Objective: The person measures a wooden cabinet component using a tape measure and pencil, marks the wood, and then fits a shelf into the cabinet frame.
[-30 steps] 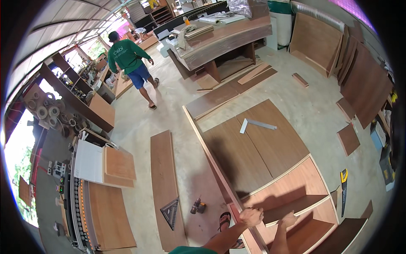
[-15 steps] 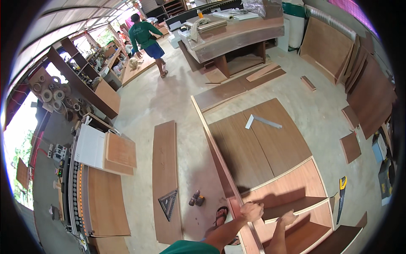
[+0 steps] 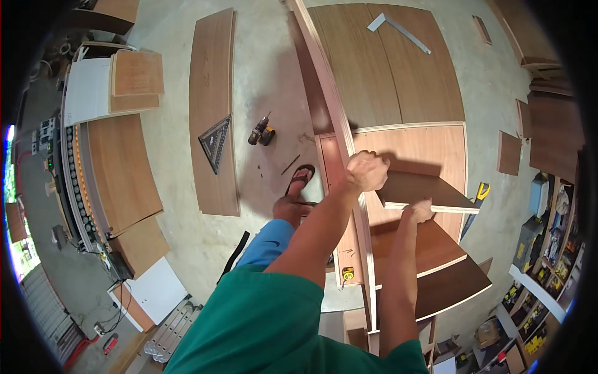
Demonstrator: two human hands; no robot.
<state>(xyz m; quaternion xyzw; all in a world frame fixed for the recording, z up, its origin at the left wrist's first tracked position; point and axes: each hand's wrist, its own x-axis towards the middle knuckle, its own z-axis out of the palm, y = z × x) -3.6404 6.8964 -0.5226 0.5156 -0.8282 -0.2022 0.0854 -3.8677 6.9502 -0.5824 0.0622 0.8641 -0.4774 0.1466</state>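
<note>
My left hand (image 3: 369, 170) is closed over the top edge of a long upright wooden panel (image 3: 336, 106) with a pale edge. To its right and nearer me, my right hand (image 3: 420, 210) grips the pale front edge of a dark brown shelf board (image 3: 430, 190). The board stands out from the panel, in front of a reddish wood back. Two more boards, a brown shelf (image 3: 414, 246) and a darker shelf (image 3: 451, 288), jut out nearer me. My fingertips are partly hidden on both hands. A yellow tape measure (image 3: 347, 273) lies left of the panel, beside some screws.
A cordless drill (image 3: 261, 132) stands on the floor near my sandalled foot (image 3: 301, 179). Left of it, a black speed square (image 3: 215, 143) lies on a long board (image 3: 210, 75). A metal square (image 3: 402, 31) rests on the brown panels beyond. A handsaw (image 3: 476, 206) lies at right.
My view has tilted down toward my body, so the co-worker and far table are out of sight. Both hands keep about the same hold on the panel and shelf board.
</note>
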